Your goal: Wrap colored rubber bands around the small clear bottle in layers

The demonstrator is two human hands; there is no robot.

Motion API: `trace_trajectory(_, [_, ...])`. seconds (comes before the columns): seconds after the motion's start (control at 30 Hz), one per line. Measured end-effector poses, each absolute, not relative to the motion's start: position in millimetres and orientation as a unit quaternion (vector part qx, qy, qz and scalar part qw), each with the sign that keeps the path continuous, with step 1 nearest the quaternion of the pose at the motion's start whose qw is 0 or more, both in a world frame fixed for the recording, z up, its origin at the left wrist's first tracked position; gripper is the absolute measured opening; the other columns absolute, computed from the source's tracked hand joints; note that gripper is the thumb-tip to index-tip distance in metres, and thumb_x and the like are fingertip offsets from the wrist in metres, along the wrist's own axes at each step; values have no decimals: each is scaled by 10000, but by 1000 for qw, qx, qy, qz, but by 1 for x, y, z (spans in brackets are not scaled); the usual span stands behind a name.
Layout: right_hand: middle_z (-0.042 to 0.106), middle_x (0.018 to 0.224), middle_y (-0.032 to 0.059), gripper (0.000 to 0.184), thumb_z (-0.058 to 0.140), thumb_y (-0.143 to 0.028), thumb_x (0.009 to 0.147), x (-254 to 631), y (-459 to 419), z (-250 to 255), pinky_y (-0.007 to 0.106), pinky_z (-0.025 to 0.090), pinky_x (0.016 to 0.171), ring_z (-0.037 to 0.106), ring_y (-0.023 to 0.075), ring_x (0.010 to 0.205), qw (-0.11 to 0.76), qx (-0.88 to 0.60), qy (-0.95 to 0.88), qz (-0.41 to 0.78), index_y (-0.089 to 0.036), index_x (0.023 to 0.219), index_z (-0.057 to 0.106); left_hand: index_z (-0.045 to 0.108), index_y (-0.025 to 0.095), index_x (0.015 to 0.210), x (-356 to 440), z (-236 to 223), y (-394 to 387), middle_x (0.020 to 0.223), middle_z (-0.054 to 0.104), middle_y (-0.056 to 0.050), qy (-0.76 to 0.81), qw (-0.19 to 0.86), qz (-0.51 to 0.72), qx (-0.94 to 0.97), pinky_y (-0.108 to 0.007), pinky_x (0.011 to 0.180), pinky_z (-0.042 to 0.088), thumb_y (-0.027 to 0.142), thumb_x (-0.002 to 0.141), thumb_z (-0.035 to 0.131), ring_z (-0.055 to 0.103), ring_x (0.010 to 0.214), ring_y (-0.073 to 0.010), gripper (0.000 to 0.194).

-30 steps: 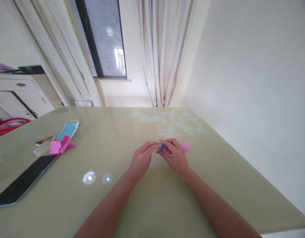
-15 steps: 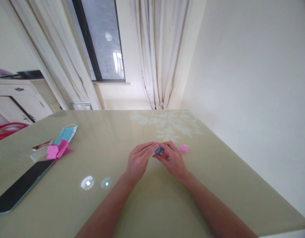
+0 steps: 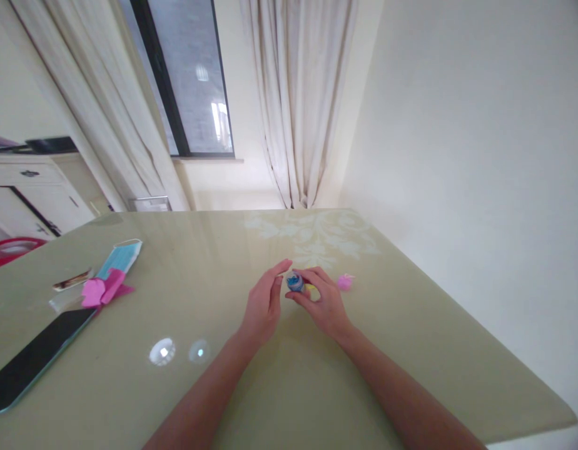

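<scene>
My right hand pinches a small round blue container between thumb and fingers. Its rounded blue end faces left, with a pale clear-looking rim; what exactly it is, I cannot make out. Just left of it, my left hand has its fingers stretched out and the thumb slightly apart, holding nothing. A narrow gap seems to lie between those fingertips and the container. Something yellow shows behind the right hand's grip, mostly hidden. Beyond the right knuckles a small pink piece with a thin tip lies on the table.
The glossy table reflects ceiling lights. At its left lie a black flat slab, bright pink folded paper, a blue face mask and a narrow brown-and-white packet. A white wall runs along the right side.
The left fingers, earlier against the blue end of the container, have come away to the left and opened. The container now shows its round blue end more fully. The view has shifted slightly.
</scene>
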State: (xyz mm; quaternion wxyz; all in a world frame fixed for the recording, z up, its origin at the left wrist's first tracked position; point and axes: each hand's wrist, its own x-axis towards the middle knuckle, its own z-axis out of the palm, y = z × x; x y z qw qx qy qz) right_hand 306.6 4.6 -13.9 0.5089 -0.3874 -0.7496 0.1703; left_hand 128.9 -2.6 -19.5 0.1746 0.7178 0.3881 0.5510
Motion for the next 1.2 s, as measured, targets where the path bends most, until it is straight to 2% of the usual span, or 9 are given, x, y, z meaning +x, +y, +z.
trace_trajectory(0.1, [683, 1094, 68, 335, 788, -380, 902, 306, 4, -12, 384, 594, 922, 688, 231, 1009, 529, -375, -726, 227, -280, 1214, 718, 598, 233, 1351, 135, -15, -7, 1334, 705, -101, 392, 284, 569, 664, -414, 1055, 564, 353, 1058, 518, 684, 1213, -217, 326])
trace_trajectory(0.2, [675, 1134, 69, 308, 760, -368, 918, 304, 3, -12, 372, 605, 941, 685, 225, 1061, 551, -349, -701, 291, -283, 1210, 713, 580, 229, 1354, 140, -12, -10, 1351, 682, -117, 369, 369, 568, 636, -418, 1022, 577, 394, 981, 657, 684, 1201, -236, 415])
trace_trajectory(0.4, [669, 1193, 50, 534, 809, -335, 849, 302, 5, -22, 400, 613, 958, 699, 220, 1092, 573, -336, -639, 387, -316, 1318, 555, 593, 212, 1327, 140, -17, -4, 1318, 697, -115, 375, 452, 502, 635, -432, 1027, 560, 308, 786, 847, 679, 1197, -267, 605])
trace_trajectory(0.53, [639, 1219, 59, 377, 724, -325, 921, 309, 6, -17, 371, 623, 913, 683, 210, 1101, 535, -341, -678, 371, -301, 1261, 565, 607, 213, 1328, 135, -21, 3, 1246, 737, -101, 381, 487, 460, 637, -412, 947, 589, 250, 776, 822, 721, 1083, -251, 594])
trace_trajectory(0.67, [628, 1154, 69, 187, 678, -308, 964, 318, 7, -5, 385, 589, 943, 649, 218, 1088, 486, -338, -771, 235, -273, 1141, 630, 648, 223, 1296, 130, -21, 5, 1184, 765, -68, 400, 423, 463, 668, -395, 945, 579, 222, 833, 751, 728, 1013, -219, 474])
trace_trajectory(0.77, [615, 1172, 91, 170, 726, -323, 932, 324, 9, -2, 429, 540, 1010, 623, 250, 1126, 442, -351, -811, 150, -253, 1077, 670, 689, 225, 1251, 127, -24, 7, 1199, 758, -68, 427, 330, 456, 708, -409, 989, 554, 219, 876, 722, 708, 1049, -225, 377])
trace_trajectory(0.9, [602, 1262, 109, 214, 754, -358, 909, 327, 11, -4, 440, 522, 1042, 620, 268, 1173, 404, -360, -830, 134, -246, 1087, 710, 679, 238, 1293, 122, -30, 11, 1208, 747, -71, 440, 211, 429, 760, -431, 1026, 525, 128, 887, 695, 668, 1116, -241, 421])
trace_trajectory(1.07, [598, 1291, 113, 219, 718, -356, 935, 331, 12, -5, 430, 541, 1032, 647, 254, 1142, 438, -364, -812, 127, -255, 1127, 748, 657, 229, 1325, 118, -32, 14, 1229, 741, -78, 447, 175, 416, 772, -428, 1023, 528, 178, 912, 720, 662, 1130, -246, 420])
trace_trajectory(1.2, [594, 1327, 130, 279, 743, -375, 910, 329, 10, -4, 442, 528, 1060, 613, 281, 1231, 398, -358, -835, 131, -229, 1148, 739, 653, 255, 1344, 118, -29, 11, 1229, 742, -71, 435, 115, 401, 798, -432, 1008, 532, 132, 904, 713, 660, 1131, -248, 461])
